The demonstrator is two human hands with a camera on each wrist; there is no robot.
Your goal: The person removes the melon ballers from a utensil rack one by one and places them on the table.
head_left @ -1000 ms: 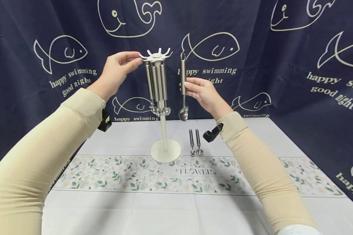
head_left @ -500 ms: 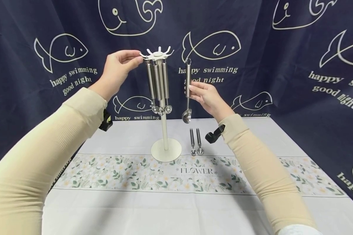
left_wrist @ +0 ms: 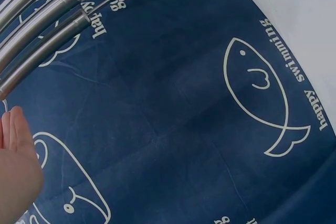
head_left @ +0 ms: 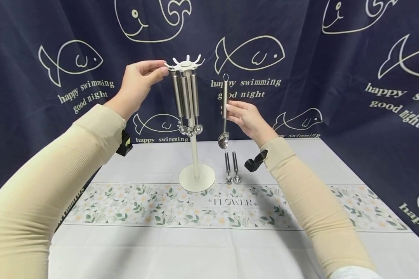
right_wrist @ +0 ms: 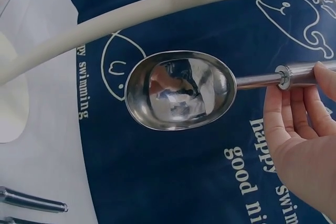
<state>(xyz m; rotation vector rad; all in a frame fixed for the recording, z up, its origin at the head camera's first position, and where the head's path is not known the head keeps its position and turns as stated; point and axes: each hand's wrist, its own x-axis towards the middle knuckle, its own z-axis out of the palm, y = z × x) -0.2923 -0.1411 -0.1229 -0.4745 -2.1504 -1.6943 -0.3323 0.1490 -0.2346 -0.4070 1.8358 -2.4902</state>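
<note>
My right hand (head_left: 246, 118) holds a steel ice cream scoop (head_left: 224, 140) upright by its handle, bowl down, in the air right of the white utensil stand (head_left: 193, 153). The right wrist view shows its oval bowl (right_wrist: 181, 92) large, with thumb and fingers on the handle. My left hand (head_left: 139, 83) pinches the tip of a hook at the left of the stand's top. Several steel scoops (head_left: 185, 97) with small round bowls hang from the hooks beside it. In the left wrist view their handles (left_wrist: 39, 22) pass above the left hand (left_wrist: 18, 156).
Two small steel scoops (head_left: 232, 168) lie side by side on the white tablecloth (head_left: 153, 252), right of the stand's round base (head_left: 190, 185). A floral band (head_left: 143, 209) crosses the cloth. Behind the table hangs a dark blue curtain (head_left: 195, 23) with fish drawings.
My right hand has moved the ice cream scoop a little right and down, farther from the stand. The left hand has stayed at the hook.
</note>
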